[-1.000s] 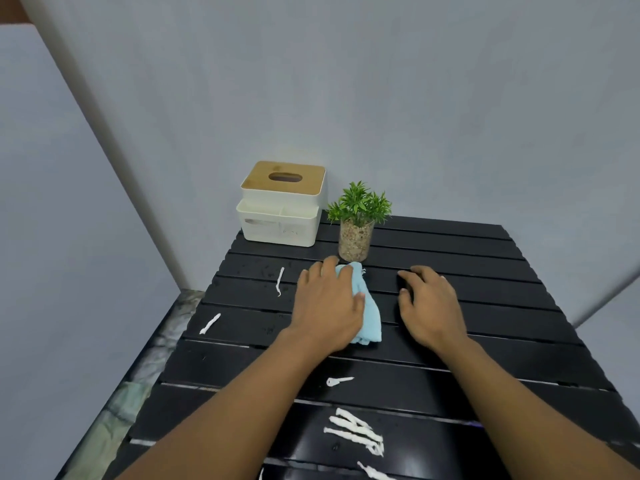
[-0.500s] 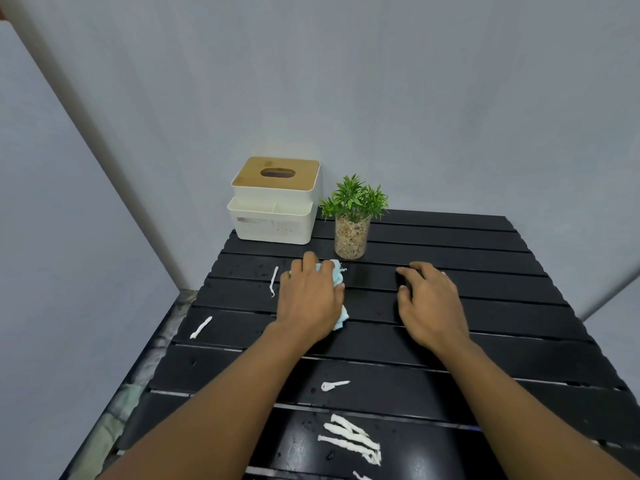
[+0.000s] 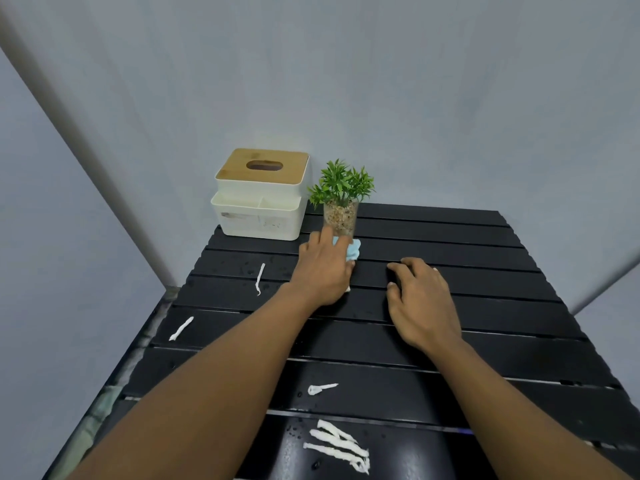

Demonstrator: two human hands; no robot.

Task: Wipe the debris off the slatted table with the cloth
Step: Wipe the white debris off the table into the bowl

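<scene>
Several paper scraps remaining. You're pressing cloth under flat left hand, just beside plant glass, risking tipping it. Right hand resting empty, loosely curled.

Left hand on blue cloth beside potted plant, right hand on slatted table amid debris.

Plain pale blue-grey wall behind and to both sides, crossed at the left by a lighter slanting band running down to the floor. Black slatted table set close against the back wall, with a strip of mottled grey-green floor showing along its left edge. Soft, even light, glinting faintly on the nearest slats.
</scene>
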